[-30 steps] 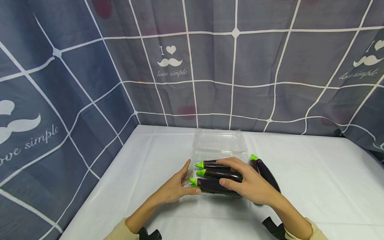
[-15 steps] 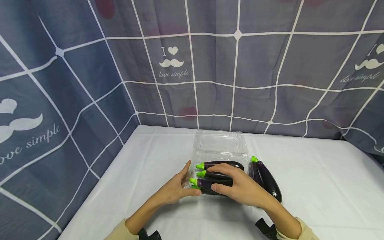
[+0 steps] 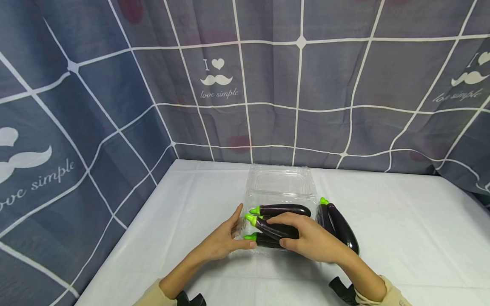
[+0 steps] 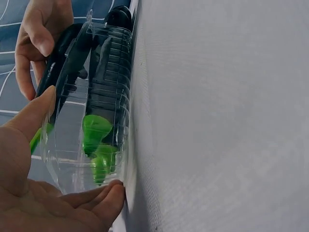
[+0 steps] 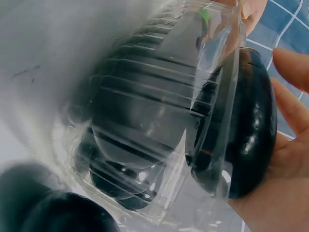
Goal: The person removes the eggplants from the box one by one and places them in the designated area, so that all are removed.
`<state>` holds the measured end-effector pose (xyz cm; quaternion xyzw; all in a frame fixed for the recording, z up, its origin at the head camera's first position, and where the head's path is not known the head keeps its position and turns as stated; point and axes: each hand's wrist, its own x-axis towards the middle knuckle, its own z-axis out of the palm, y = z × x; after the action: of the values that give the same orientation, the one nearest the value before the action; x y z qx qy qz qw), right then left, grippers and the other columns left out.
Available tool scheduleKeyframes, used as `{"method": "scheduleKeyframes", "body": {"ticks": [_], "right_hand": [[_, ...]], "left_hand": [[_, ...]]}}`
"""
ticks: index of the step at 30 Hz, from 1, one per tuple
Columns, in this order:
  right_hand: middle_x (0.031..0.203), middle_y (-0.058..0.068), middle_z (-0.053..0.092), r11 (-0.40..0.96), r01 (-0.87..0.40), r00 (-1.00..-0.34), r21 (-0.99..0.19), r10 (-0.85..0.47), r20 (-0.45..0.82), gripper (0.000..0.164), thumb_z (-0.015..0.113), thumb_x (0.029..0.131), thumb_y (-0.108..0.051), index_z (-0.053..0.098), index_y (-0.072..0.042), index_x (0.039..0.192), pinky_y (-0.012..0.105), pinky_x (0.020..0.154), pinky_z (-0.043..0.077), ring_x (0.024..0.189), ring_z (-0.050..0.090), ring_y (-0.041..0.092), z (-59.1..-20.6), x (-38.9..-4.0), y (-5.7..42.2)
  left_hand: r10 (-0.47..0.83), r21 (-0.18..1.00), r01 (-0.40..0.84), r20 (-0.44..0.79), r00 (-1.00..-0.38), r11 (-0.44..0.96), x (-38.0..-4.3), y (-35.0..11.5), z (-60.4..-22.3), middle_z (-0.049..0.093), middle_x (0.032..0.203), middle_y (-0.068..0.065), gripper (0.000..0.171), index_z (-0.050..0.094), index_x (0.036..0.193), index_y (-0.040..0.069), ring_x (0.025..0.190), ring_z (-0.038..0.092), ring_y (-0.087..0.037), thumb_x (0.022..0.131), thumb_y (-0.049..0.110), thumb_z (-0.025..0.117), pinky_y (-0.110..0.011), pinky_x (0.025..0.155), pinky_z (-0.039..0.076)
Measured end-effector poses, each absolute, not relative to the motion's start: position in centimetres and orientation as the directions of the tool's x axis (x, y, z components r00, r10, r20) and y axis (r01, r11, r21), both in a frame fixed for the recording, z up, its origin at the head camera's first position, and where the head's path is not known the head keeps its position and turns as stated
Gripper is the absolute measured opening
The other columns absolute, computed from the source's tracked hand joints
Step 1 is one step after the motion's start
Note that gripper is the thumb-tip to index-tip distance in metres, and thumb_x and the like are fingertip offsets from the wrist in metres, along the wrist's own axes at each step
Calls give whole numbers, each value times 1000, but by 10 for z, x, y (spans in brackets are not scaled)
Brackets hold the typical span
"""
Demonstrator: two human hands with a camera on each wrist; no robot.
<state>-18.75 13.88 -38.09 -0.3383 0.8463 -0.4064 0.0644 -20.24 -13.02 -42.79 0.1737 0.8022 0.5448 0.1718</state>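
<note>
A glossy dark purple eggplant (image 3: 269, 229) with a green stem slants over the clear plastic clamshell box (image 3: 281, 182), pinched between thumb and fingers of my right hand (image 3: 315, 238). Below and beside it, other eggplants lie in the box, including one along the back (image 3: 287, 209) and one at the front (image 3: 266, 241). My left hand (image 3: 222, 242) holds the box's left end, thumb and fingers spread round the corner. In the left wrist view, the thumb is at the box's rim and the other fingertips reach its lower edge (image 4: 120, 169).
Two more eggplants (image 3: 342, 229) lie side by side on the white cloth (image 3: 405, 229), right of the box. The box's lid stands open toward the back. A grey-blue checked curtain (image 3: 268, 85) hangs behind the table and along its left side.
The right hand has moved left from the box's right part and now holds one eggplant, which has lifted and tilted, its stem swinging toward the back. The left hand stays at the box's end.
</note>
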Motion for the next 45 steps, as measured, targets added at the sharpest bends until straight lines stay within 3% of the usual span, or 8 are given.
{"method": "scheduleKeyframes", "body": {"ticks": [5, 10, 23, 33, 41, 45], "right_hand": [[134, -6, 58, 443, -533, -756, -721, -632, 171, 44, 66, 92, -7, 61, -19, 134, 45, 98, 47, 127, 49, 20, -383, -188, 142], [132, -7, 59, 448, -535, -761, -717, -624, 179, 40, 64, 94, -8, 62, -19, 133, 43, 97, 48, 126, 50, 20, -385, -190, 143], [136, 1, 54, 410, -438, -827, -800, -533, 179, 37, 58, 99, -13, 61, -22, 135, 55, 98, 43, 125, 51, 27, -393, -193, 151], [139, 0, 53, 416, -408, -847, -813, -504, 167, 54, 61, 88, 1, 58, -21, 137, 56, 102, 39, 130, 46, 26, -394, -193, 152], [139, 3, 52, 410, -409, -848, -815, -501, 173, 52, 62, 90, -1, 58, -21, 137, 59, 102, 38, 131, 45, 30, -394, -193, 154], [134, 3, 53, 428, -409, -863, -806, -467, 190, 49, 65, 91, -6, 59, -24, 136, 55, 97, 42, 124, 48, 29, -395, -193, 154]], "left_hand": [[485, 925, 127, -69, -872, 358, -202, -131, -428, 10, 161, -23, 109, 2, 160, 17, 145, 20, -39, 85, 30, 80, -48, 114, 27], [492, 922, 136, -66, -868, 363, -202, -131, -428, 9, 162, -18, 108, 4, 160, 15, 145, 20, -37, 85, 32, 80, -49, 114, 27], [483, 916, 122, -85, -872, 381, -202, -131, -428, 12, 161, -21, 109, 3, 160, 12, 144, 23, -38, 85, 32, 80, -46, 114, 28], [484, 922, 118, -83, -871, 370, -202, -131, -429, 15, 160, -23, 111, 3, 160, 12, 144, 23, -37, 84, 34, 80, -48, 114, 27], [490, 931, 114, -77, -868, 347, -203, -131, -428, 16, 159, -25, 109, 3, 160, 11, 144, 23, -37, 85, 30, 80, -47, 114, 28], [487, 934, 108, -78, -870, 341, -202, -131, -428, 15, 160, -23, 109, 3, 160, 11, 144, 23, -37, 85, 28, 81, -46, 114, 29]]}}
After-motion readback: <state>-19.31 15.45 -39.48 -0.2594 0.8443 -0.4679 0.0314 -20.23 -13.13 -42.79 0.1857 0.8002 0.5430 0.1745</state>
